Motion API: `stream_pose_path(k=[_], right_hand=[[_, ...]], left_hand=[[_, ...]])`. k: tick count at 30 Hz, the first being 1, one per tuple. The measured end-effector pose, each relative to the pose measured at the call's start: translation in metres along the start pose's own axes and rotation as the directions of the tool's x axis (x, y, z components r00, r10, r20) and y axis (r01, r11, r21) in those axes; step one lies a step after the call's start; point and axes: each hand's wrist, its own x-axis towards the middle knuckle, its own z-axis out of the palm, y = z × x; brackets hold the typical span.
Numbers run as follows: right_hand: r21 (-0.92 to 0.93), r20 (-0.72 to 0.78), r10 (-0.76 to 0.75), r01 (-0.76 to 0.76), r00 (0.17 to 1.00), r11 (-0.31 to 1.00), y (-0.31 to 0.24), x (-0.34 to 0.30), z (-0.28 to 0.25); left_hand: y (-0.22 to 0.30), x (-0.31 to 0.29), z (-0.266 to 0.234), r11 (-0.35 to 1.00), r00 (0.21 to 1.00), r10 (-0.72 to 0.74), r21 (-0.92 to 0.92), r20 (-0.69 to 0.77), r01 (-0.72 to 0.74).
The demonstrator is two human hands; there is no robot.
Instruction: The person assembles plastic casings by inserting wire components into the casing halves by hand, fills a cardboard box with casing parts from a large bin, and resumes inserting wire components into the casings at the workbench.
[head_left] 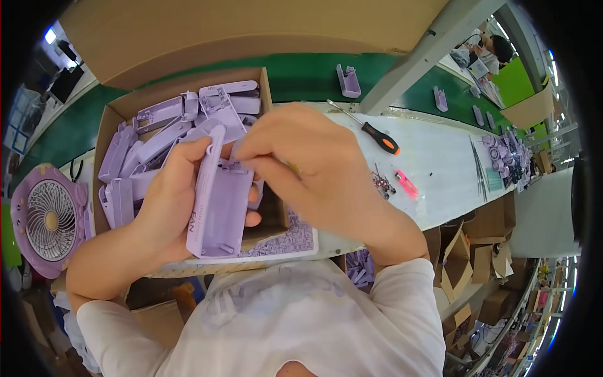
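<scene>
My left hand [164, 204] is wrapped round a lavender plastic housing [221, 207], a long hollow shell tilted with its open side toward the right. At the shell's upper end, my right hand [314, 157] is closed in a pinch, its fingertips touching the inner edge. Whatever sits between those fingertips is hidden. Just beneath both hands stands an open cardboard box [267, 91] filled with several similar lavender shells [162, 113].
A screwdriver [380, 138], loose screws [382, 183] and a pink lighter-like object [406, 183] lie on the white worktop [440, 157]. A grey post [405, 66] rises ahead, beside a green belt [377, 69]. A purple fan [50, 220] stands left. Another person [487, 53] sits far right.
</scene>
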Motion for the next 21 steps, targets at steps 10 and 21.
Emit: stream_pose_path(k=[10,21], right_hand=[[-0.003,0.070,0.327,-0.327,0.943,0.945,-0.010,0.003,0.007],[-0.051,0.121,0.323,-0.319,0.939,0.946,-0.009,0.002,0.007]], left_hand=[[-0.004,0.003,0.001,1.000,0.998,0.025,0.018,-0.051,-0.024],[-0.004,0.003,-0.002,1.000,0.999,0.006,0.011,-0.054,-0.005]])
